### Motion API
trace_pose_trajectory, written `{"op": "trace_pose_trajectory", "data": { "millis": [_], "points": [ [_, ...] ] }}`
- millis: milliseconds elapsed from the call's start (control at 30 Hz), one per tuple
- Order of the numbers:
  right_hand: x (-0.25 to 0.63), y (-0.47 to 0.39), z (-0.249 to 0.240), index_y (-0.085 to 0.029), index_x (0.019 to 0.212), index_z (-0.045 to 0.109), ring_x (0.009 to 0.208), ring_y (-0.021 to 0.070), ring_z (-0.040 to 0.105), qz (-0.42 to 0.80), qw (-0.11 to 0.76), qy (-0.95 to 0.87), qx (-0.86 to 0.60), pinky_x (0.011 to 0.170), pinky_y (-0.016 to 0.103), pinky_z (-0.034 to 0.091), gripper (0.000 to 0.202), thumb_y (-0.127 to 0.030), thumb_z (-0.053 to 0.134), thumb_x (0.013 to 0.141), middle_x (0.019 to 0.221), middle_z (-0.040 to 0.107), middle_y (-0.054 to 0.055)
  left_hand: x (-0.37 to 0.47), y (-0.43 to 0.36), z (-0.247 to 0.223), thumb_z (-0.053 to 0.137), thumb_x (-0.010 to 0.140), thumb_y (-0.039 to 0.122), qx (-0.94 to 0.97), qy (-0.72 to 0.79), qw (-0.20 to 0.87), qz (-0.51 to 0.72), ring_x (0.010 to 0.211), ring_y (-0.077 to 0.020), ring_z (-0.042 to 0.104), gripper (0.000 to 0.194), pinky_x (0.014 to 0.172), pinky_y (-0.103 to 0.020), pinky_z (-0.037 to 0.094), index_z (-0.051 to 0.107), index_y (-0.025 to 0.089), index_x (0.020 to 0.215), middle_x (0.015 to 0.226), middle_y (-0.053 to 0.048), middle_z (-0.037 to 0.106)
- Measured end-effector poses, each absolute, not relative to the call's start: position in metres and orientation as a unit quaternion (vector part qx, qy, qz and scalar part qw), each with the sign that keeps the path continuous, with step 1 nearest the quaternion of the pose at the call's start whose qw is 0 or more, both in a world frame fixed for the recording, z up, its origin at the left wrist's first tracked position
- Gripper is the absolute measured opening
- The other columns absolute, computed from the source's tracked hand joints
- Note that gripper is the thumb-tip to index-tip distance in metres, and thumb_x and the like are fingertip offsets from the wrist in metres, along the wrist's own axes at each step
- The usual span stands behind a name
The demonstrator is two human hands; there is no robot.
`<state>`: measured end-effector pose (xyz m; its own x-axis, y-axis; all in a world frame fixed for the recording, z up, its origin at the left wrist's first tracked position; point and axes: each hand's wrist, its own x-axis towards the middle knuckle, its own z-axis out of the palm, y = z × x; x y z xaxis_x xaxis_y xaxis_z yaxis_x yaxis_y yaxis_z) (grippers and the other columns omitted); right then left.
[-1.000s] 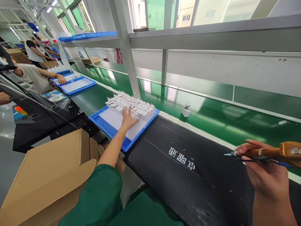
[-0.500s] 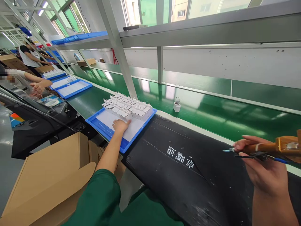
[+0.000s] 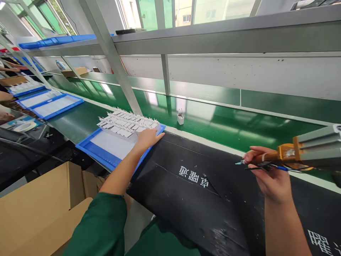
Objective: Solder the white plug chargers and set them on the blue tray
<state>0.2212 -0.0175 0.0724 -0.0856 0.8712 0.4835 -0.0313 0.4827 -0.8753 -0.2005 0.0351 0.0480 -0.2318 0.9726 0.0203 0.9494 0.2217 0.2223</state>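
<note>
My left hand (image 3: 147,139) is over the right end of the blue tray (image 3: 99,151), against the rows of white plug-charger housings (image 3: 128,121). Its thumb stretches out to the right past the tray's rim; the other fingertips are partly hidden. Thin prongs or wires stick up from the housings. In my right hand (image 3: 274,183) is a glue dispensing gun (image 3: 289,153) with a brown-orange body and a pale blue tapered tip, pointing left above the black mat (image 3: 186,199). One single white housing (image 3: 180,118) stands on the green belt, its top part dark inside.
Cardboard boxes (image 3: 39,199) stand at the lower left. Further blue trays (image 3: 57,106) lie along the bench at the left, where parts of other people show. A grey post (image 3: 112,57) and a shelf beam (image 3: 213,41) run above the green belt (image 3: 226,124).
My left hand has moved from the tray's white sheet to the right end of the housings. The view has turned right; the glue dispensing gun stays in my right hand.
</note>
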Motion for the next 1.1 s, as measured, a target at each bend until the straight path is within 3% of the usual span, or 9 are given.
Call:
{"op": "trace_pose_trajectory", "data": {
  "millis": [100, 200, 267, 367, 467, 633, 733, 967, 1100],
  "points": [
    [0.222, -0.016, 0.072, -0.027, 0.111, 0.066, 0.073, 0.0165, 0.056, 0.386, 0.582, -0.637, -0.326, 0.061, 0.03, 0.047, 0.034, -0.03, 0.073, 0.077, 0.08, 0.059, 0.002, -0.151, 0.088, 0.048, 0.062, 0.081, 0.057, 0.669, 0.714, 0.107, 0.178, 0.127, -0.0391, 0.052, 0.081, 0.102, -0.045, 0.042, 0.039, 0.016, 0.147, 0.143, -0.023, 0.05],
    [0.221, -0.016, 0.073, -0.028, 0.111, 0.066, 0.071, 0.0157, 0.055, 0.381, 0.584, -0.643, -0.316, 0.059, 0.028, 0.048, 0.034, -0.03, 0.073, 0.078, 0.079, 0.06, 0.002, -0.127, 0.141, 0.036, 0.074, 0.074, 0.047, 0.621, 0.725, 0.17, 0.244, 0.139, -0.038, 0.041, 0.103, 0.108, -0.044, 0.037, 0.018, 0.014, 0.154, 0.156, -0.028, 0.026],
    [0.221, -0.017, 0.073, -0.028, 0.112, 0.065, 0.071, 0.0154, 0.055, 0.377, 0.587, -0.648, -0.305, 0.058, 0.027, 0.048, 0.034, -0.029, 0.072, 0.079, 0.079, 0.06, 0.002, -0.122, 0.167, 0.028, 0.077, 0.072, 0.039, 0.579, 0.734, 0.195, 0.296, 0.141, -0.0334, 0.039, 0.108, 0.111, -0.04, 0.035, 0.012, 0.013, 0.154, 0.158, -0.027, 0.025],
    [0.221, -0.017, 0.071, -0.028, 0.116, 0.063, 0.074, 0.0156, 0.057, 0.372, 0.583, -0.659, -0.296, 0.062, 0.028, 0.05, 0.034, -0.028, 0.069, 0.082, 0.082, 0.06, 0.002, -0.125, 0.189, 0.023, 0.076, 0.07, 0.032, 0.539, 0.745, 0.206, 0.336, 0.136, -0.0311, 0.047, 0.105, 0.108, -0.04, 0.038, 0.015, 0.011, 0.153, 0.148, -0.026, 0.043],
    [0.221, -0.017, 0.069, -0.027, 0.117, 0.061, 0.075, 0.0164, 0.057, 0.371, 0.582, -0.656, -0.305, 0.064, 0.03, 0.051, 0.034, -0.03, 0.068, 0.083, 0.083, 0.06, 0.002, -0.128, 0.194, 0.025, 0.075, 0.067, 0.029, 0.534, 0.745, 0.202, 0.345, 0.127, -0.0351, 0.055, 0.09, 0.104, -0.046, 0.042, 0.033, 0.015, 0.145, 0.133, -0.023, 0.059],
    [0.22, -0.017, 0.069, -0.027, 0.115, 0.062, 0.075, 0.016, 0.056, 0.38, 0.581, -0.653, -0.301, 0.064, 0.029, 0.05, 0.033, -0.03, 0.068, 0.083, 0.084, 0.06, 0.002, -0.104, 0.169, 0.023, 0.07, 0.069, 0.026, 0.602, 0.685, 0.234, 0.338, 0.114, -0.0301, 0.063, 0.059, 0.1, -0.042, 0.047, 0.055, 0.021, 0.127, 0.125, -0.011, 0.066],
    [0.219, -0.018, 0.071, -0.028, 0.114, 0.063, 0.077, 0.016, 0.056, 0.389, 0.579, -0.646, -0.309, 0.067, 0.03, 0.049, 0.034, -0.031, 0.071, 0.081, 0.084, 0.06, 0.002, -0.07, 0.134, 0.014, 0.07, 0.067, 0.023, 0.658, 0.618, 0.294, 0.313, 0.107, -0.0234, 0.066, 0.055, 0.095, -0.035, 0.051, 0.06, 0.023, 0.121, 0.12, -0.004, 0.069],
    [0.215, -0.021, 0.077, -0.027, 0.115, 0.059, 0.075, 0.0177, 0.056, 0.401, 0.561, -0.651, -0.316, 0.066, 0.034, 0.05, 0.039, -0.035, 0.071, 0.079, 0.084, 0.059, 0.002, -0.013, 0.044, -0.004, 0.069, 0.067, 0.022, 0.789, 0.41, 0.394, 0.233, 0.096, -0.0225, 0.068, 0.07, 0.087, -0.036, 0.055, 0.053, 0.023, 0.135, 0.115, -0.006, 0.07],
    [0.211, -0.023, 0.078, -0.027, 0.115, 0.057, 0.075, 0.0176, 0.056, 0.398, 0.564, -0.651, -0.315, 0.066, 0.034, 0.049, 0.041, -0.036, 0.071, 0.078, 0.084, 0.058, 0.002, -0.004, 0.017, -0.015, 0.066, 0.075, 0.023, 0.83, 0.364, 0.329, 0.266, 0.119, -0.0245, 0.061, 0.087, 0.093, -0.035, 0.054, 0.028, 0.027, 0.153, 0.146, -0.013, 0.05]
  ]
}}
